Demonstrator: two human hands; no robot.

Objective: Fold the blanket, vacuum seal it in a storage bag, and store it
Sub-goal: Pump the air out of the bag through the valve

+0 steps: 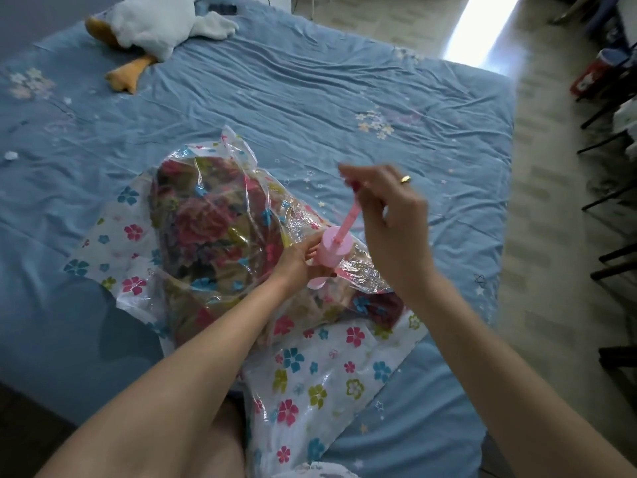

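A floral blanket [206, 222] lies folded inside a clear storage bag [310, 381] printed with coloured flowers, on the blue bed. A pink hand pump [333, 248] stands upright on the bag's valve. My left hand [299, 262] grips the pump's cylinder near its base. My right hand [382, 205] holds the top of the pump's pink plunger rod [351, 215], which is pulled up out of the cylinder. A gold ring is on that hand.
The bed sheet [310, 98] is blue and wrinkled. A white plush goose [155, 22] with orange feet lies at the far left corner. Tiled floor and dark chair legs [610, 139] are to the right of the bed.
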